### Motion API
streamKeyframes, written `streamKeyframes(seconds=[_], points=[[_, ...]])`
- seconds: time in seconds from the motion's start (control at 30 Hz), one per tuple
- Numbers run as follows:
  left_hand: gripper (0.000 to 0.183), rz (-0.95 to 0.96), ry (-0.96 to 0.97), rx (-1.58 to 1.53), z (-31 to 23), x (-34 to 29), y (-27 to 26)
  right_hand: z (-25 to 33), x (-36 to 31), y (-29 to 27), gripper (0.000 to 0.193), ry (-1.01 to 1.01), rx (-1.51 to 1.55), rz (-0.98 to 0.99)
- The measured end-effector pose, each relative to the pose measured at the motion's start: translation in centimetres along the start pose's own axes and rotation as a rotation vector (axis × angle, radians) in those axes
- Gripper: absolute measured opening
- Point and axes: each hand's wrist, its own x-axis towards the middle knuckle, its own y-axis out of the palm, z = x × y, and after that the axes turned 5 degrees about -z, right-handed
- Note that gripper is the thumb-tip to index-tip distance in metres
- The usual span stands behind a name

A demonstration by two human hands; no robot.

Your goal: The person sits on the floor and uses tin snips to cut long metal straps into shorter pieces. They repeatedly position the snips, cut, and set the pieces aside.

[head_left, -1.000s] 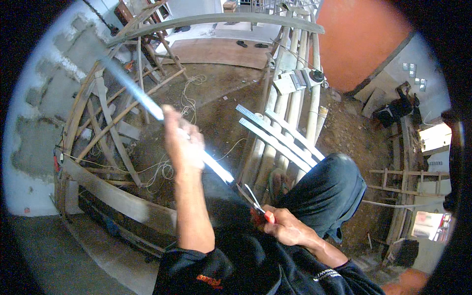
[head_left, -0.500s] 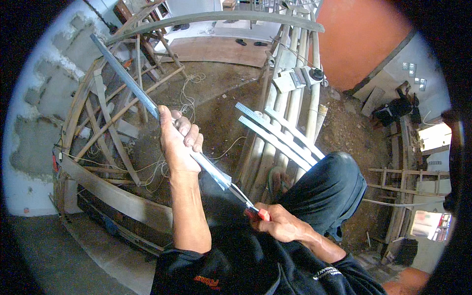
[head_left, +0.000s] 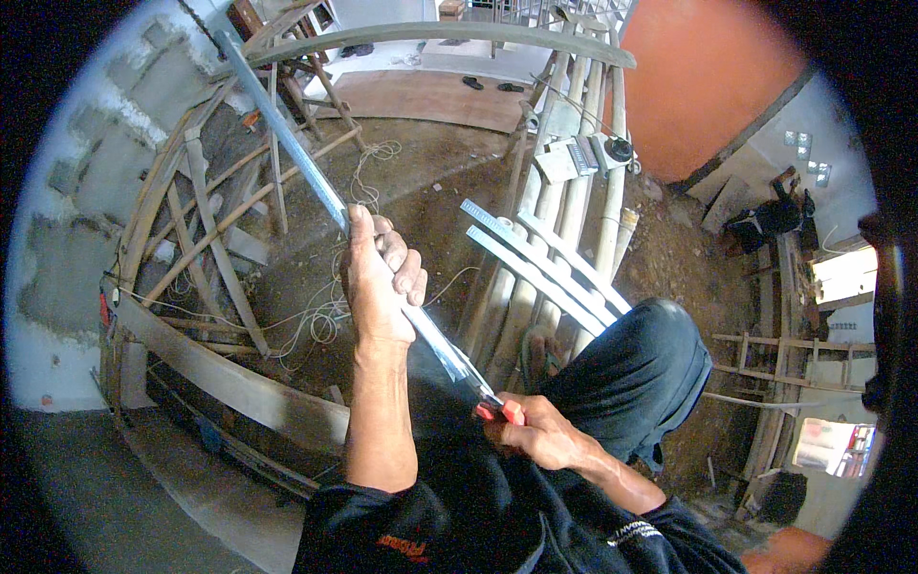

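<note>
My left hand (head_left: 382, 273) is closed around a long, narrow galvanized metal strip (head_left: 287, 143), which slants from the upper left down toward my lap. Red-handled tin snips (head_left: 513, 411) are in my right hand (head_left: 550, 438), whose fingers wrap the handles. The strip's near end lies at the snips' jaws; whether the blades are closed on it I cannot make out. To the right, several loose pale metal strips (head_left: 550, 275) rest across bamboo poles, their near ends at my bent knee (head_left: 636, 368).
Bamboo poles (head_left: 562, 206) run away from me, bearing a white tray-like box (head_left: 564, 161) and a round black object (head_left: 619, 149). Wooden trestle framing (head_left: 215, 230) stands at left. Pale cord (head_left: 325, 320) lies looped on the dirt floor (head_left: 421, 182). A curved beam (head_left: 430, 32) crosses the far side.
My left hand has moved right and slightly down, carrying the metal strip with it. The strip's near end has come closer to the snips. My right hand has barely moved.
</note>
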Motion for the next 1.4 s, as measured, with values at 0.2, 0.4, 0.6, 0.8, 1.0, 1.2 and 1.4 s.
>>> streamKeyframes(seconds=[0.2, 0.4, 0.6, 0.8, 1.0, 1.2, 1.4], points=[[0.041, -0.042, -0.018, 0.036, 0.5, -0.3, 0.3, -1.0, 0.1, 0.0, 0.019, 0.004, 0.050, 0.006], [0.043, -0.003, -0.030, 0.034, 0.5, -0.3, 0.5, -1.6, 0.1, 0.2, 0.020, -0.003, 0.055, -0.027], [0.043, -0.023, 0.001, 0.064, 0.6, -0.2, 0.7, -1.9, 0.2, 1.0, 0.017, -0.011, 0.120, -0.077], [0.044, 0.001, -0.007, 0.037, 0.5, 0.0, 1.1, -1.6, 0.1, 1.0, 0.017, 0.000, 0.102, -0.097], [0.044, -0.015, -0.018, 0.048, 0.3, -0.2, 1.4, -1.3, 0.2, 0.9, 0.018, -0.002, 0.079, -0.097], [0.044, -0.005, -0.037, 0.049, 0.3, 0.0, 1.4, -1.2, 0.2, 1.2, 0.019, 0.035, 0.114, -0.093], [0.043, -0.024, -0.026, 0.085, 0.7, 0.5, 0.5, -0.6, 0.3, 0.2, 0.015, 0.168, 0.247, 0.034]])
